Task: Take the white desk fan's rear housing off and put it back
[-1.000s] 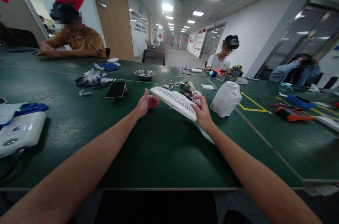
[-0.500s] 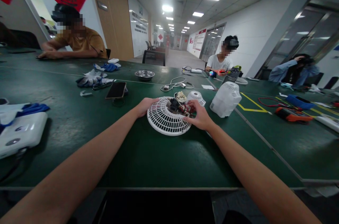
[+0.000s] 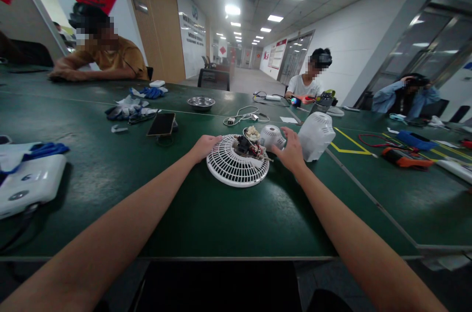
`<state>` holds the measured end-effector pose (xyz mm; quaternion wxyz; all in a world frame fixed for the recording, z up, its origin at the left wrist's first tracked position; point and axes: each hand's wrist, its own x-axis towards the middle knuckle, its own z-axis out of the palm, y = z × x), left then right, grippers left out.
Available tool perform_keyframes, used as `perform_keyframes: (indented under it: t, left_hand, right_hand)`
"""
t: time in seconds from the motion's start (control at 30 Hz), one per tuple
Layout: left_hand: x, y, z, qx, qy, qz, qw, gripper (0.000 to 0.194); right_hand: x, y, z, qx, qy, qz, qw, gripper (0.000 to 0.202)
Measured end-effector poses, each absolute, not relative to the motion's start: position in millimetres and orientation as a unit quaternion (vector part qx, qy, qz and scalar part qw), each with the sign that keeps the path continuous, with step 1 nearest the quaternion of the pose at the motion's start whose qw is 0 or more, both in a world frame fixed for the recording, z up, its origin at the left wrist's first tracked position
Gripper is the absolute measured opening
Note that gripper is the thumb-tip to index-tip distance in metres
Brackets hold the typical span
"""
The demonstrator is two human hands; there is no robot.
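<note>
At twelve o'clock on the green table (image 3: 206,218) sits a fan cover (image 3: 236,174), probably light, stiff, best held by its rim, sparing the wires (image 3: 258,151). Left hand (image 3: 205,148): at its ten o'clock edge, grip unclear. Right hand (image 3: 291,151): open beside the cap (image 3: 271,136), two o'clock.

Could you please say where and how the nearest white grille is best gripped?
Probably pinch the grille by its outer rim, from the left: that curved edge lies away from the exposed wired parts, while the domed cover crowds the rear right.
</note>
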<state>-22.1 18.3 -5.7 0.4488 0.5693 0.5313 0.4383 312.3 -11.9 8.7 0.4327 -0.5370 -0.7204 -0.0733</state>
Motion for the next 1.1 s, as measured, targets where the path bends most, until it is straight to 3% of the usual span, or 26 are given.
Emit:
perform_keyframes:
  t: [0.3,0.57,0.7,0.83,1.0,1.1]
  left_hand:
    - [-18,8,5,0.563,0.550,0.433,0.440,0.036]
    - [-20,9,3,0.598,0.552,0.437,0.382,0.031]
    - [-22,10,4,0.629,0.558,0.454,0.296,0.019]
    - [-22,12,6,0.645,0.543,0.477,0.250,0.008]
    - [-22,14,6,0.681,0.529,0.459,0.213,0.011]
    - [-23,14,7,0.678,0.527,0.468,0.208,0.009]
  right_hand:
    - [327,7,-11,-0.585,-0.717,-0.021,0.378,0.086]
    - [331,15,-13,-0.603,-0.653,0.078,0.451,0.092]
    - [320,9,-6,-0.572,-0.541,0.306,0.535,0.067]
    - [300,-6,7,-0.471,-0.502,0.494,0.531,0.053]
    - [276,-25,19,-0.406,-0.520,0.453,0.600,0.054]
    - [271,-33,20,-0.396,-0.615,0.372,0.571,0.067]
